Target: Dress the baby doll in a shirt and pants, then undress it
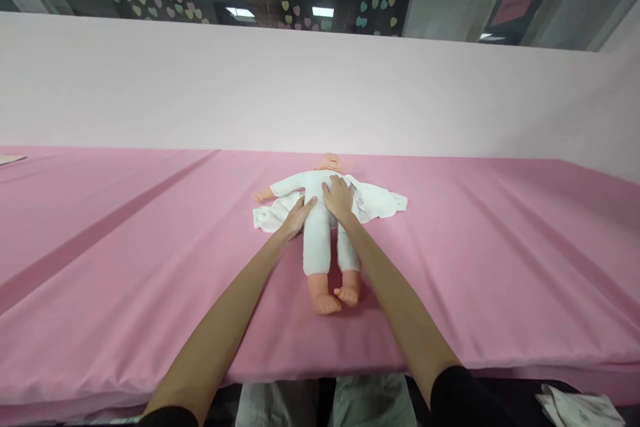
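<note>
A baby doll [317, 247] with a white cloth body lies on its back, bare feet towards me, head at the far end. Under its torso a white baby shirt [377, 201] is spread, with one sleeve reaching out on either side. The doll's arm on the left lies on top of the shirt; the other arm is not visible. My left hand [299, 215] grips the doll's side at the waist, thumb over the front, its fingers partly hidden. Flat on the chest and belly rests my right hand [339, 197], fingers stretched out.
A pink padded mat [150, 267] with creases covers the table up to a white wall [320, 93]. Above the wall is a dark window with paper hearts. A crumpled white cloth [580, 407] lies below the table edge at right. A flat pale item [10, 159] is at far left.
</note>
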The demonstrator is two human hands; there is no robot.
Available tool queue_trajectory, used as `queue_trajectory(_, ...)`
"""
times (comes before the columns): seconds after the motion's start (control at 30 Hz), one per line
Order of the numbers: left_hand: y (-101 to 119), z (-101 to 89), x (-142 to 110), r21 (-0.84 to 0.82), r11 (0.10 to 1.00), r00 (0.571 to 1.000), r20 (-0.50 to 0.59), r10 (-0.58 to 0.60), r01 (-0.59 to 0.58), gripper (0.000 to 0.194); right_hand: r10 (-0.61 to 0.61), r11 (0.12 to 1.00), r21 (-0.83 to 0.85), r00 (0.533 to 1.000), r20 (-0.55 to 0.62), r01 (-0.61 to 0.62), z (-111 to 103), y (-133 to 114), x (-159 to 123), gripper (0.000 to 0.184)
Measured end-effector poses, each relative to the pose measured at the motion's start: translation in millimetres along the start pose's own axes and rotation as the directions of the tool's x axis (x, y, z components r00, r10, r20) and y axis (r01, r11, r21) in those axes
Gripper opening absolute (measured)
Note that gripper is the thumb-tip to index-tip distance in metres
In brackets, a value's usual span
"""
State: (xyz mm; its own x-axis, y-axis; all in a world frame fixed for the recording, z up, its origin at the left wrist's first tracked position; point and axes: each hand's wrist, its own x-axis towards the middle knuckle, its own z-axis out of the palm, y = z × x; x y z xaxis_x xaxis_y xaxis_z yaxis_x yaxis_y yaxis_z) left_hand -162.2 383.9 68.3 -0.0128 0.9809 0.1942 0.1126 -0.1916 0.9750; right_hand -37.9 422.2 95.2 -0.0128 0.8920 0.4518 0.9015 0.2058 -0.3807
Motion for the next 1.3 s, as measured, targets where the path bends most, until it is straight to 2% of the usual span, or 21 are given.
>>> queue_trajectory(0.07,8.0,5.3,-2.2,-0.117,0.993,0.984,0.178,-0.004,0.025,0.055,0.046,0.998,0.038,0.998,0.032,-0.047,-2.8,14.5,3.6,0.042)
queue_trajectory(0.1,10.3,7.6,-3.2,-0.135,0.99,0.973,0.231,-0.01,0.042,0.059,0.084,0.995,0.054,0.995,0.054,-0.087,-3.7,22.7,6.5,0.043)
queue_trajectory(0.13,11.1,9.4,-4.0,-0.134,0.989,0.973,0.227,-0.028,0.06,0.059,0.13,0.989,0.065,0.988,0.078,-0.135,-4.3,31.6,9.8,0.043)
queue_trajectory(0.23,5.0,12.7,-4.7,-0.089,0.99,0.994,0.042,-0.102,0.105,0.059,0.239,0.964,0.074,0.957,0.165,-0.254,-4.8,61.3,18.0,0.045)
queue_trajectory(0.33,-4.9,14.1,-4.2,-0.069,0.994,0.988,-0.123,-0.092,0.084,0.066,0.255,0.963,0.023,0.935,0.246,-0.269,-3.3,88.6,17.8,0.043)
queue_trajectory(0.43,-8.0,15.2,-5.5,-0.134,0.988,0.984,-0.15,-0.101,0.081,0.071,0.202,0.979,-0.052,0.947,0.25,-0.195,0.3,103.8,9.3,0.045)
queue_trajectory(0.53,-4.4,16.2,-9.3,-0.249,0.964,0.979,-0.152,-0.136,0.095,0.075,0.189,0.979,-0.113,0.96,0.209,-0.168,5.4,105.7,-0.1,0.054)
queue_trajectory(0.63,0.8,16.3,-14.1,-0.312,0.947,0.975,-0.172,-0.143,0.084,0.076,0.254,0.961,-0.152,0.955,0.15,-0.232,10.0,101.0,-4.8,0.055)
queue_trajectory(0.9,10.5,12.2,-19.0,-0.317,0.945,0.973,-0.184,-0.139,0.075,0.075,0.395,0.909,-0.151,0.919,0.013,-0.388,14.6,98.4,-4.8,0.062)
queue_trajectory(1.0,11.2,1.8,-17.1,-0.311,0.949,0.967,-0.222,-0.123,0.05,0.073,0.428,0.896,-0.126,0.904,-0.015,-0.427,14.5,103.3,-4.3,0.068)
queue_trajectory(1.07,11.1,-12.0,-15.7,-0.314,0.948,0.96,-0.249,-0.128,0.045,0.072,0.45,0.886,-0.112,0.893,-0.026,-0.45,13.9,106.7,-3.8,0.07)
queue_trajectory(1.23,16.2,-62.4,-15.1,-0.316,0.947,0.939,-0.307,-0.156,0.053,0.068,0.497,0.861,-0.103,0.867,-0.034,-0.498,13.0,110.7,-2.4,0.071)
queue_trajectory(1.3,21.2,-80.8,-16.9,-0.267,0.963,0.925,-0.357,-0.13,0.032,0.063,0.504,0.856,-0.114,0.863,-0.023,-0.503,13.9,111.0,-1.9,0.07)
